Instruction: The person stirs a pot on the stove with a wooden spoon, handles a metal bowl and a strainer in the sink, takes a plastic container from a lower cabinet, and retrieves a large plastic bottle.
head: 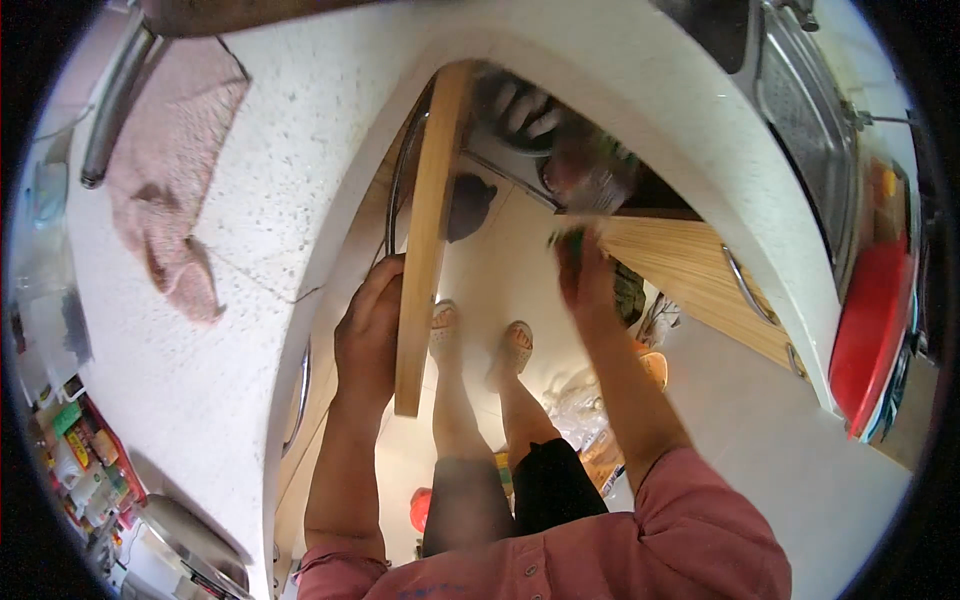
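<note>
My left hand point(371, 326) is at the handle side of an open wooden cabinet door point(431, 247), which stands edge-on before me; the door hides part of the fingers. Reaching into the opening, my right hand point(585, 266) is blurred, and a dark green thing shows beside it, too unclear to name. Whether the hand holds it I cannot tell. Just beyond lies a blurred reddish and clear thing point(589, 176), perhaps a bag. Farther back in the cabinet is a dark round container point(525, 116) with pale pieces in it.
The white speckled countertop point(277, 172) curves around the opening. On it lies a pink cloth point(176, 150). A second wooden cabinet front point(690, 262) stands at right. A red basin point(870, 330) sits by the metal sink point(806, 127). Plastic bags point(577, 405) lie on the floor near my feet.
</note>
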### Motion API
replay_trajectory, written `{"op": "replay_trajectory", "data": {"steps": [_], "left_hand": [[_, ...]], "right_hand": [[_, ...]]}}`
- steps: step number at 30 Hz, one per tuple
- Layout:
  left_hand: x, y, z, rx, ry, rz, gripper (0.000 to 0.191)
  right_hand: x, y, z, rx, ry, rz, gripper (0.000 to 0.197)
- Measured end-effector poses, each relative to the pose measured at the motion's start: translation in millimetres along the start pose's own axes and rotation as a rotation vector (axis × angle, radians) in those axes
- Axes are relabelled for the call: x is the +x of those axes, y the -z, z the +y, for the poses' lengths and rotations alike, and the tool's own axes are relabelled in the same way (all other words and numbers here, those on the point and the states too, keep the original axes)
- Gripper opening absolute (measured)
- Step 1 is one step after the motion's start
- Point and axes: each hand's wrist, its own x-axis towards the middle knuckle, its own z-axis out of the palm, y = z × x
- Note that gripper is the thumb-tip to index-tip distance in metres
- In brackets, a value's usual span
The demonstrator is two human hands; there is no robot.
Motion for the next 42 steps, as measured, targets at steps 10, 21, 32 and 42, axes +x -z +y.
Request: {"op": "replay_trajectory", "data": {"steps": [10,21,32,42], "left_hand": [[-7.6,10.3,40.9,0.191,0.086,-0.206,0.058],[30.8,-0.5,179.9,-0.459,0.049,-0.609,0.055],[47.2,94.7,332.7,-1.121,-0.213,-0.816,0.104],[23.0,117.5,333.7,-1.257,-0.266,-0.566,0.090]], "right_hand": [[-304.3,101.0,-103.5,-0.771,-0.178,-0.078,0.043],[-455.2,82.7,-280.5,-0.751,0.311,-0.026,0.044],[-490.7,55.2,-326.3,-0.792,0.744,-0.013,0.051],[-471.0,0.3,-341.6,-0.479,0.672,0.161,0.037]]}}
